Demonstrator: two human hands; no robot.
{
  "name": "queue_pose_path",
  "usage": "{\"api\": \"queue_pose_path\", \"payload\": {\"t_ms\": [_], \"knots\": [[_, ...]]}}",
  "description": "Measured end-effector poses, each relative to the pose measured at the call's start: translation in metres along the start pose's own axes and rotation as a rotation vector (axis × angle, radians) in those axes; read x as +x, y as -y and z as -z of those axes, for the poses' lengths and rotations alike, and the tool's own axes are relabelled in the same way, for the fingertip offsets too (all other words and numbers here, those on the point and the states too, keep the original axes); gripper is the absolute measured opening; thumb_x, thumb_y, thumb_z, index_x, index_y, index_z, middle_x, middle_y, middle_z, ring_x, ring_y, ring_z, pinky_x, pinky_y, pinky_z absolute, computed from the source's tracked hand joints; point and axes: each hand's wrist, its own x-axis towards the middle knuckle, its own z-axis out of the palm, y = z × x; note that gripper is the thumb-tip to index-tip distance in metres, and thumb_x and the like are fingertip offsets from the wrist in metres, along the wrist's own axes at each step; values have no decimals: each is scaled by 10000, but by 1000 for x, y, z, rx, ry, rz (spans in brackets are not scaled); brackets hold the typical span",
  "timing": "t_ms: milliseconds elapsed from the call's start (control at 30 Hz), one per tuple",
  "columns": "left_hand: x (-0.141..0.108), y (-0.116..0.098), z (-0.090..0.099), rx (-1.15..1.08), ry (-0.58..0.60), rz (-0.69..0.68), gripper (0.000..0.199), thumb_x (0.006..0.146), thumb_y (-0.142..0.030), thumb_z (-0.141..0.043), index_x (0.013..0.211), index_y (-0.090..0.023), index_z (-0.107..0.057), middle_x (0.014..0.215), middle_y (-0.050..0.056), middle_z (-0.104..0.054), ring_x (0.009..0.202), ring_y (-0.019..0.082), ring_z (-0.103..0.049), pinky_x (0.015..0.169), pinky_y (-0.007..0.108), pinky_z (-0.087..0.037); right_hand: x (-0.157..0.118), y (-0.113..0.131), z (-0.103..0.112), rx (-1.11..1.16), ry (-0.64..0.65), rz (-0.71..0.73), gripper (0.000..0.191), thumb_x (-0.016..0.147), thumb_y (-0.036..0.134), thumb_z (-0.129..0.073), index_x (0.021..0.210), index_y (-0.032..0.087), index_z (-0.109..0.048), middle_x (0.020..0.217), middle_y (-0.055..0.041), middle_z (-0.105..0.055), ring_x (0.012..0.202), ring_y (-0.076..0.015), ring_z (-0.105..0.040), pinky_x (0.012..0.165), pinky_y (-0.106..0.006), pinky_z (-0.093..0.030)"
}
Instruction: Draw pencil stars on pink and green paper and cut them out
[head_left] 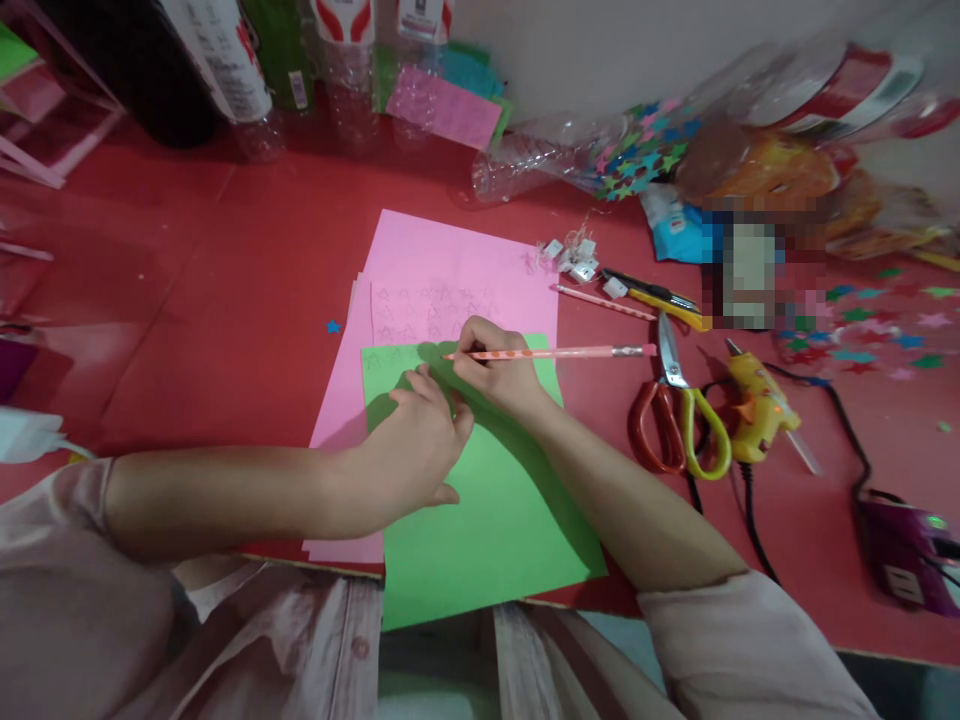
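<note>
Sleeves up close; left hand lies loosely spread on the green sheet, likely steadying it; right hand pinches the pencil near its tip, probably for control.

Top sheet on lower sheets, pencil in right hand, scissors right of sheets, glue gun right of scissors, bottles behind lower sheets
</note>
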Motion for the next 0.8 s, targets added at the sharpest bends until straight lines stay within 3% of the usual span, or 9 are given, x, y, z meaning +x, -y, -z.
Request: {"api": "queue_pose_path", "payload": {"t_ms": [800], "knots": [[-2,-3,-11,47,-110,35,1073,701,-834,-542,1316,44,-495,1165,384,-621,1012,440,-646,680,397,-522,-1,2,-6,-2,41,2,140,800,180,-560,702,212,-465,621,54,-491,568,-80,-397,538,-250,-290]]}}
